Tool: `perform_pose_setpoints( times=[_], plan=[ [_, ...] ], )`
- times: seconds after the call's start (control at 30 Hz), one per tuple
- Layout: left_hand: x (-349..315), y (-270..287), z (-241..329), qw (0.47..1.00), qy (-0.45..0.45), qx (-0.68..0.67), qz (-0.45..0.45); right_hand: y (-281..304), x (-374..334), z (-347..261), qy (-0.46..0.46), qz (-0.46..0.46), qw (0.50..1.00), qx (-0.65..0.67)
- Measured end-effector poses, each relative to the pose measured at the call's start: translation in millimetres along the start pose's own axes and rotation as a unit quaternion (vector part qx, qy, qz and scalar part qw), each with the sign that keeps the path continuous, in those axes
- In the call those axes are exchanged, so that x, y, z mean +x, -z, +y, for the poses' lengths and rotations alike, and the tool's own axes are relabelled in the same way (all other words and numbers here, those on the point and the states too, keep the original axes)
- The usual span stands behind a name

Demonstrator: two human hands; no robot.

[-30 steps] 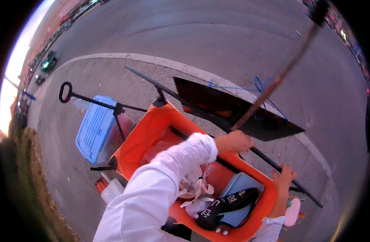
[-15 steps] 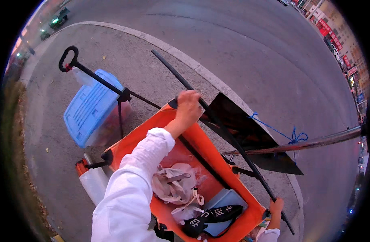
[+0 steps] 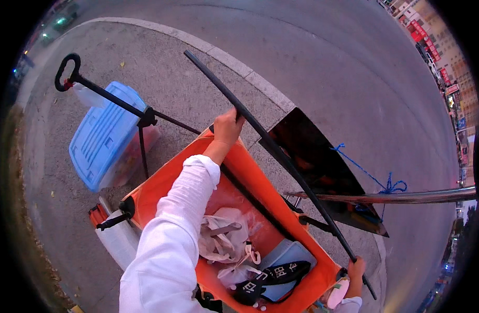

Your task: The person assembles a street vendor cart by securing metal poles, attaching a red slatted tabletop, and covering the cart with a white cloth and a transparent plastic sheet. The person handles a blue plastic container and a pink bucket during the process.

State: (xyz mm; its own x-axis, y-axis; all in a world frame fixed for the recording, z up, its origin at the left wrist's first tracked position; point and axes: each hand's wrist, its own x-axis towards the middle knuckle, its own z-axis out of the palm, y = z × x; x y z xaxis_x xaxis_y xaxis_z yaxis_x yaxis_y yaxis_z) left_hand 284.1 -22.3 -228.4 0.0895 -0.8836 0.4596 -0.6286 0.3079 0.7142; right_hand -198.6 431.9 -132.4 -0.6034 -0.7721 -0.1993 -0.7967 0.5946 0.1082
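A long black pole (image 3: 281, 156) runs slantwise from 11 o'clock, past the middle of the view, down to between 4 and 5 o'clock. Both hands are on it. The left hand (image 3: 229, 130), just above the middle, has its grip clamped on the pole with most fingers hidden behind it; the right hand (image 3: 356, 268), between 4 and 5 o'clock, has its grip closed around the pole near the lower end.

Such a wide hold should steer the pole well, but the free upper end would swing the most, so small, matched movements of both hands seem best. A metal tube (image 3: 406, 195) from 3 o'clock passes under the pole; it would pay to lift clear of it before turning. Whether a black bracket (image 3: 316, 224) on the wagon meets the pole I cannot tell, so ease rather than tug.

The orange wagon (image 3: 169, 193) stands under the left forearm, toward 6 o'clock, with pale bags (image 3: 223, 237) and a grey-blue box (image 3: 286, 255) inside. Beyond the pole, at 3 o'clock, is a dark board (image 3: 312, 151), an edge to keep the pole off. Farther out, a blue-lidded bin (image 3: 106, 135) sits at 9 o'clock, the wagon handle (image 3: 67, 73) at 10.
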Motion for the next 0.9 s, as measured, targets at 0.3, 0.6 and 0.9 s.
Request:
perform_pose_setpoints(
  times=[0.3, 0.6, 0.9],
  plan=[
    [3.3, 4.2, -8.1, 0.999, 0.009, -0.031, -0.017, -1.2, 1.4, -0.3, 0.017, 0.013, 1.0, -0.02],
    [-0.6, 5.4, -7.9, 0.996, 0.037, -0.073, -0.03, -6.4, 3.0, 8.5, 0.027, 0.02, 0.999, -0.009],
    [-48.5, 20.0, 51.6, 0.993, 0.033, 0.029, 0.114, -20.6, -5.4, 24.4, 0.003, 0.014, 1.0, -0.006]
  ],
)
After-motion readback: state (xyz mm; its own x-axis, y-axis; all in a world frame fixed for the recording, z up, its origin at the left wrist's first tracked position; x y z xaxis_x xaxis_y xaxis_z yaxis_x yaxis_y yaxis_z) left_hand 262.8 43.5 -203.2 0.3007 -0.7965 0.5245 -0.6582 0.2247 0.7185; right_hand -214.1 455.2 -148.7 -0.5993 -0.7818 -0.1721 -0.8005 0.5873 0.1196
